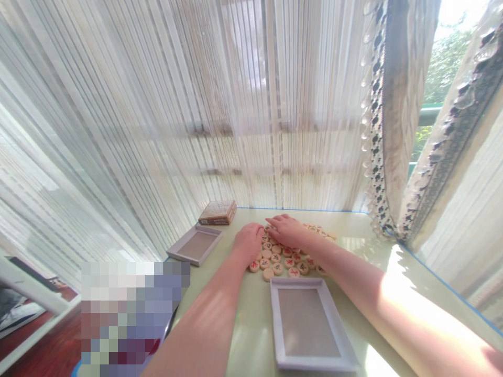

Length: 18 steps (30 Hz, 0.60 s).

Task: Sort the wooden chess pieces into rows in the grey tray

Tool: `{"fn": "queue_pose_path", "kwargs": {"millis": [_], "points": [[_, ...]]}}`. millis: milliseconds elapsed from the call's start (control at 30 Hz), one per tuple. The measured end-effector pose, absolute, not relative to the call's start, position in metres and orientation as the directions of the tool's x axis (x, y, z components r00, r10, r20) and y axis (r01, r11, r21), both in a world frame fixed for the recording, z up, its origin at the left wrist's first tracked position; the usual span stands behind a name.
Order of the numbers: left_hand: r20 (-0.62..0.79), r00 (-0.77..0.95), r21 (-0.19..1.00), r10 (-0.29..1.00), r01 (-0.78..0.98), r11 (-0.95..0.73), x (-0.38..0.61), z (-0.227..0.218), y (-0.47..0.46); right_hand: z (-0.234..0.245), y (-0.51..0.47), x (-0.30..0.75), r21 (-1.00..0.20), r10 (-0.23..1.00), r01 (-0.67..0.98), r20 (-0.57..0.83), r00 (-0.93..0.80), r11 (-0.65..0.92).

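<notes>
Several round wooden game pieces [281, 259] with red and dark markings lie scattered on a pale table [361, 230]. My left hand [248, 242] rests on the left side of the pile, fingers curled down onto the pieces. My right hand [286, 228] lies palm down over the far part of the pile, fingers stretched flat to the left. I cannot make out whether either hand grips a piece.
A shallow grey tray [308, 324] lies just before the pieces, a second grey tray [195, 244] to the left. A small brown box [218, 212] stands at the back left. Sheer striped curtains [196, 104] surround the table; a window gap [440, 78] is at the right.
</notes>
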<state>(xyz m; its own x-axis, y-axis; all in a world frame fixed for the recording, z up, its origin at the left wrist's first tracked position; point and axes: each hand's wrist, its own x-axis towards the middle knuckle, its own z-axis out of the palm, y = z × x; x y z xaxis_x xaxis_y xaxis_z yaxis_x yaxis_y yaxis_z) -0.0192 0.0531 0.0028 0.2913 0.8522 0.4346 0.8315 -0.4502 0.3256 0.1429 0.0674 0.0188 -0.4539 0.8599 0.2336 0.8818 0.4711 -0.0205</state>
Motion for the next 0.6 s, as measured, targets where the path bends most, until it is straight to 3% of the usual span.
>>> {"fn": "queue_pose_path", "kwargs": {"millis": [100, 233, 467, 600], "points": [[0.398, 0.277, 0.338, 0.874, 0.842, -0.421, -0.0198, 0.0022, 0.0534, 0.0201, 0.0693, 0.145, 0.019, 0.875, 0.897, 0.209, -0.436, 0.442], [0.451, 0.199, 0.405, 0.87, 0.824, -0.398, -0.0209, 0.0056, 0.0537, 0.0204, 0.0721, 0.1455, 0.023, 0.898, 0.915, 0.182, -0.4, 0.403], [0.406, 0.001, 0.462, 0.914, 0.863, -0.206, -0.0236, 0.011, 0.0544, 0.0202, 0.0691, 0.1441, 0.048, 0.906, 0.921, 0.164, -0.39, 0.387], [0.394, -0.024, 0.466, 0.919, 0.867, -0.177, -0.0242, 0.0117, 0.0544, 0.0205, 0.0708, 0.1451, -0.016, 0.904, 0.918, 0.182, -0.386, 0.395]]}}
